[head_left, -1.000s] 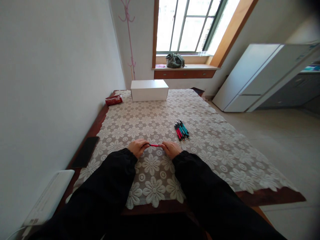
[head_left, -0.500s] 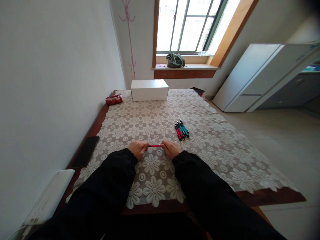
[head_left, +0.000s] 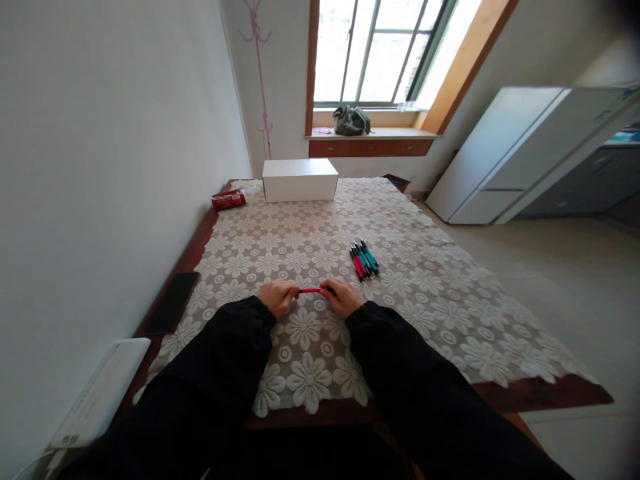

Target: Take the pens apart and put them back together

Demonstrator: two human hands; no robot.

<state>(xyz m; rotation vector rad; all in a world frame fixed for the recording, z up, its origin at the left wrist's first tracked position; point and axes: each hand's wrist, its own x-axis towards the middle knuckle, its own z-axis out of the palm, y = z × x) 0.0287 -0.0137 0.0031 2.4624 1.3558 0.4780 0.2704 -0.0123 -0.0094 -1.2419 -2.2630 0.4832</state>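
A red pen (head_left: 311, 290) lies level between my two hands, just above the lace tablecloth (head_left: 300, 227). My left hand (head_left: 278, 296) grips its left end and my right hand (head_left: 343, 298) grips its right end. Both arms wear black sleeves. A small bunch of red and teal pens (head_left: 364, 260) lies on the cloth a little beyond and to the right of my right hand.
A white box (head_left: 299, 179) stands at the far end of the table, a red packet (head_left: 228, 199) to its left. A dark phone (head_left: 172, 303) lies by the left edge near the wall. A white device (head_left: 97, 393) sits at near left. A fridge (head_left: 505, 153) stands at right.
The hands and the red pen have hardly moved; the right hand's fingers have shifted slightly along the pen.
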